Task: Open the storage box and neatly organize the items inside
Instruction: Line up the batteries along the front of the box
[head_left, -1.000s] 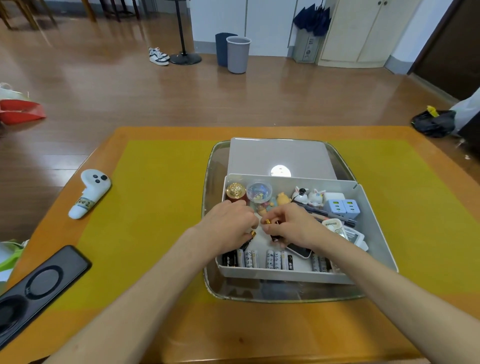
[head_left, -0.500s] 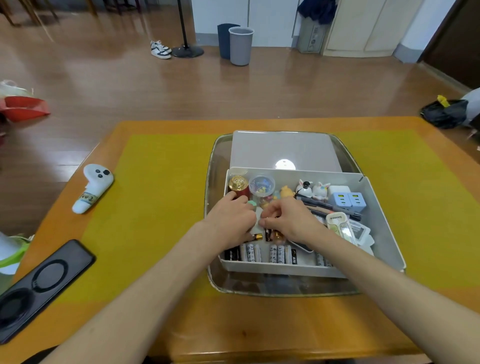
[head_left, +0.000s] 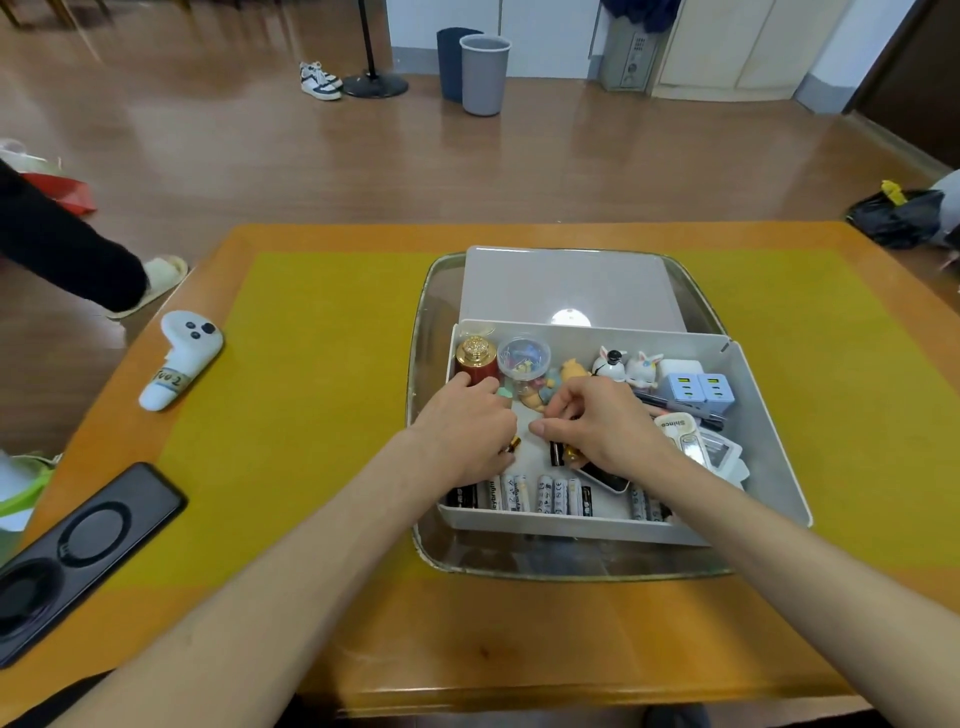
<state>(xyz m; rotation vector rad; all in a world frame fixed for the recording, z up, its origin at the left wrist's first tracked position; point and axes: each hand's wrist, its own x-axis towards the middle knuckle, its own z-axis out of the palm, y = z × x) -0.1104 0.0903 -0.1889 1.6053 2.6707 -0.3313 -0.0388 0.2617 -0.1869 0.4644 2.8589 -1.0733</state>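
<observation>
A black phone (head_left: 78, 551) lies at the left edge of the surface (head_left: 322, 649), with a white controller (head_left: 179, 358) farther back on the yellow mat (head_left: 322, 405). The white storage box (head_left: 769, 431) sits open inside a clear tray (head_left: 431, 545), its lid (head_left: 566, 286) lying flat behind it. The left hand (head_left: 465, 426) reaches into the box beside a red gold-topped stamp (head_left: 474, 358), fingers curled down around a small gold-tipped item; the grip is partly hidden. The right hand (head_left: 605, 423) curls over a dark battery (head_left: 557, 452); whether it pinches it I cannot tell. Batteries (head_left: 540, 493) line the near wall. Bunny figurines (head_left: 626, 366) and blue chargers (head_left: 698, 392) stand at the right.
</observation>
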